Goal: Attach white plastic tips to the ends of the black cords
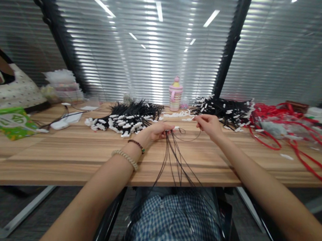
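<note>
Nearside of pink-lidded striped cup (175, 98): left hand (159, 130) clasps thin black hanging cords (167, 143); right hand (208, 126) pinches one curving strand (188, 141). Best: firm left grip, gentle right draw, strands untangled.

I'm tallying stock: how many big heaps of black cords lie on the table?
2. The left heap lies left of the pink cup; the right heap lies right of it, beyond the right hand. Others may be hidden.
</note>
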Motion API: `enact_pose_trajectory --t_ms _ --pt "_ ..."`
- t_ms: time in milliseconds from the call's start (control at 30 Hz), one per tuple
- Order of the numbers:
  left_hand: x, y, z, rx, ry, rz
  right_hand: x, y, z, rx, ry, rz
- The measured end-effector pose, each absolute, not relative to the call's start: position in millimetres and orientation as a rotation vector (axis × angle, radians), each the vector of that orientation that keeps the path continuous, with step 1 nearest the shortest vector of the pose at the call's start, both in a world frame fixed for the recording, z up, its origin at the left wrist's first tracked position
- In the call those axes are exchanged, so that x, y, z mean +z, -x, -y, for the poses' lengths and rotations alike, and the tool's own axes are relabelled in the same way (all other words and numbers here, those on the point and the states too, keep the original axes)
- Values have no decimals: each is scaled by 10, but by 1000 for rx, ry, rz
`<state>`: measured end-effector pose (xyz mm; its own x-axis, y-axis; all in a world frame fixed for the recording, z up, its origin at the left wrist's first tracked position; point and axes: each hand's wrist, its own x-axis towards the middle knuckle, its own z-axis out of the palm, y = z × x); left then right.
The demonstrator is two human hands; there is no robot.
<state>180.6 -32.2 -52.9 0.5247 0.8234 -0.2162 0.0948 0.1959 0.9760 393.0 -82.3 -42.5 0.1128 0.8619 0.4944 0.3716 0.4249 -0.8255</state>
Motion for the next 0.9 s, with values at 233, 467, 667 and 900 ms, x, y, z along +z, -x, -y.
enact_pose_trajectory --t_ms 233,467,667,900 --pt "-525 -1829 334 654 -1301 -955 -648 -3674 883 101 1228 1911" --pt "-535 -1835 317 687 -1235 -971 -638 -3670 920 89 1214 1943" --pt "-568 -1827 275 669 -1287 -968 -635 -3654 940 71 1163 1978" --pt "-562 -1837 291 667 -1314 -976 -662 -3640 925 55 1224 1967"
